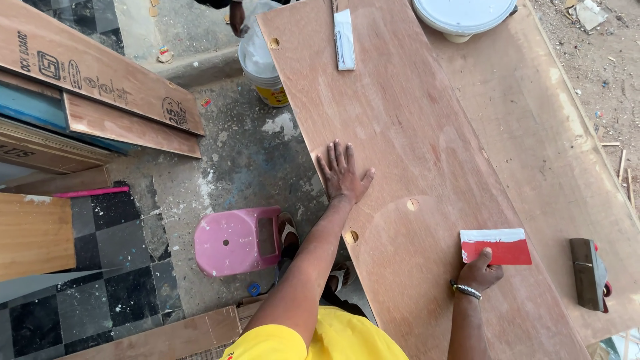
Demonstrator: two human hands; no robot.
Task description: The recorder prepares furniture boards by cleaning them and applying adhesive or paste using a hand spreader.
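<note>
Two hands are working on one long plywood panel (407,133). The right hand (480,272) is pinching a red and white spreader card (496,246) by its near edge, thumb on top; the remaining fingers are tucked under or behind the card and cannot be made out. The card is lying flat on the panel, its white strip on the side away from the grip. A beaded bracelet (466,290) is sitting on the wrist just behind the grip.

The left hand (343,173) is lying palm down with fingers spread, pressing near the panel's left edge, well apart from the card and holding nothing. Between the two hands a small round hole (413,204) is showing in the panel; another is sitting at the edge just below the left wrist.

To the right of the grip, off the panel, a hand plane (589,273) is resting on the wider board (553,133) underneath. Far beyond the grip, a white bowl (464,15) is being cut off by the top of the view, and a white flat strip (345,39) is lying on the panel. Left of the panel, on the floor, a pink stool (238,240) is partly hiding a sandalled foot. A white bucket (262,63) is half hidden behind the panel's corner.
</note>
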